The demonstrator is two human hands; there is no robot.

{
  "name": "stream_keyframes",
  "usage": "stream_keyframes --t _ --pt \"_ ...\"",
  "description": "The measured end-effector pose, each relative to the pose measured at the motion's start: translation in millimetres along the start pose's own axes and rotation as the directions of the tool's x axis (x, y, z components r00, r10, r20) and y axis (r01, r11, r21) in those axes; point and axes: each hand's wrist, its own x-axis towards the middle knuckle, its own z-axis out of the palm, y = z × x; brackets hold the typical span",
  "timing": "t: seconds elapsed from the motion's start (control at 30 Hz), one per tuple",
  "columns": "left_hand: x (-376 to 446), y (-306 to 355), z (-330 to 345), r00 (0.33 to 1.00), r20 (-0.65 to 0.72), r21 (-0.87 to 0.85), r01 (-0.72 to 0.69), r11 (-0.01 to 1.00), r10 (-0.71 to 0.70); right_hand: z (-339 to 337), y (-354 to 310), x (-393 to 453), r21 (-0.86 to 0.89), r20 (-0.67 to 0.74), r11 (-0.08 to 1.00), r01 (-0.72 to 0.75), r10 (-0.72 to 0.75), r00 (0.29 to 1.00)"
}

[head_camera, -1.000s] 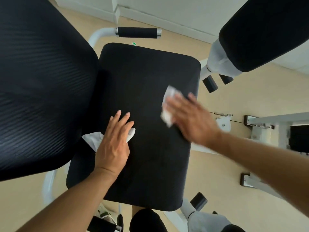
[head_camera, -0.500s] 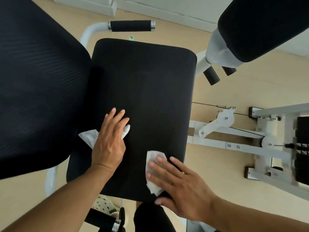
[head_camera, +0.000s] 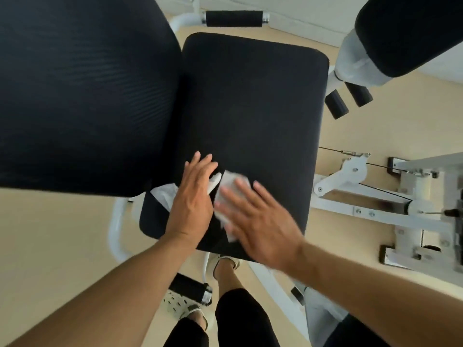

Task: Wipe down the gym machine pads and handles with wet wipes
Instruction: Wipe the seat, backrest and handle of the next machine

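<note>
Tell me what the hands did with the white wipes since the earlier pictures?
The right hand slid its white wet wipe across the flat black seat pad: from the pad's right edge, down to the near edge, then left until it sits beside the left hand. Nothing was picked up or let go. The left hand stayed flat on its own crumpled white wipe near the large black back pad.

Right hand (head_camera: 260, 221) with its wet wipe (head_camera: 226, 196) has swept from the seat pad's (head_camera: 250, 108) far right side, back to the near edge, and now left to mid-pad, just beside the left hand (head_camera: 193, 196). Its flat fingers (head_camera: 240, 186) are motion-blurred. The wipe nearly meets the left-hand wipe (head_camera: 164, 194).
</note>
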Motion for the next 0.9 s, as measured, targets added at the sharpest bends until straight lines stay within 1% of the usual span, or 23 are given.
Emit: stream_keyframes --t 0.07,0.1,0.17,0.2,0.27,0.3,0.33,0.37,0.4,0.43,0.47,0.53,0.57,0.6,0.63,0.67,0.77,0.83,0.9 --pt "-32 -7 -15 0.999 0.032 -0.021 0.042 0.999 -0.042 7 -25 -30 0.073 0.079 0.996 0.046 -0.052 0.996" --pt "-46 -10 -22 0.996 0.03 -0.047 0.083 0.995 -0.082 8 -28 -36 0.066 0.091 0.997 0.05 -0.056 0.994" --pt "-67 -15 -40 0.972 -0.017 -0.146 0.231 0.962 -0.236 4 -26 -32 -0.008 0.083 1.0 -0.003 0.004 0.997" --pt "-74 -16 -47 0.951 -0.04 -0.189 0.295 0.936 -0.308 -1 -24 -25 -0.057 0.069 0.996 -0.074 0.078 0.995" --pt "-86 -16 -59 0.929 -0.055 -0.238 0.343 0.909 -0.365 -11 -14 -3 -0.095 -0.015 0.956 -0.278 0.278 0.961" --pt "-92 -18 -63 0.928 -0.056 -0.254 0.344 0.904 -0.368 -15 -7 13 -0.079 -0.068 0.922 -0.379 0.374 0.925" --pt "-99 -21 -67 0.925 -0.061 -0.271 0.347 0.898 -0.375 -20 -3 31 -0.041 -0.087 0.886 -0.462 0.458 0.885" --pt "-104 -23 -70 0.916 -0.069 -0.294 0.36 0.886 -0.395 -23 -2 51 0.008 -0.092 0.858 -0.513 0.511 0.855" --pt "-109 -26 -74 0.903 -0.081 -0.317 0.378 0.87 -0.422 -24 -7 71 0.043 -0.093 0.848 -0.528 0.529 0.843" --pt "-114 -29 -76 0.888 -0.093 -0.337 0.397 0.854 -0.45 -23 -18 88 0.059 -0.081 0.86 -0.507 0.511 0.856" --pt "-118 -32 -78 0.874 -0.107 -0.351 0.413 0.841 -0.474 -19 -35 101 0.055 -0.055 0.891 -0.451 0.453 0.89" --pt "-125 -38 -82 0.848 -0.139 -0.374 0.434 0.82 -0.512 -2 -76 106 -0.003 0.004 0.969 -0.247 0.247 0.969" --pt "-127 -42 -83 0.831 -0.151 -0.385 0.45 0.806 -0.536 7 -96 97 -0.033 0.035 0.988 -0.151 0.152 0.988" --pt "-130 -45 -84 0.815 -0.152 -0.395 0.468 0.79 -0.559 16 -110 85 -0.056 0.057 0.994 -0.098 0.101 0.993" --pt "-134 -48 -84 0.804 -0.147 -0.405 0.483 0.777 -0.576 23 -118 70 -0.067 0.072 0.995 -0.075 0.08 0.994" --pt "-138 -51 -85 0.8 -0.141 -0.409 0.489 0.77 -0.583 29 -122 55 -0.07 0.072 0.995 -0.077 0.082 0.994" --pt "-146 -51 -90 0.821 -0.118 -0.405 0.473 0.782 -0.558 30 -110 20 -0.117 0.046 0.98 -0.161 0.167 0.985" --pt "-150 -50 -91 0.841 -0.105 -0.403 0.452 0.796 -0.531 17 -91 25 -0.102 0.026 0.951 -0.293 0.296 0.955" --pt "-154 -50 -90 0.861 -0.107 -0.393 0.423 0.816 -0.497 1 -72 58 -0.035 -0.018 0.89 -0.455 0.455 0.891"
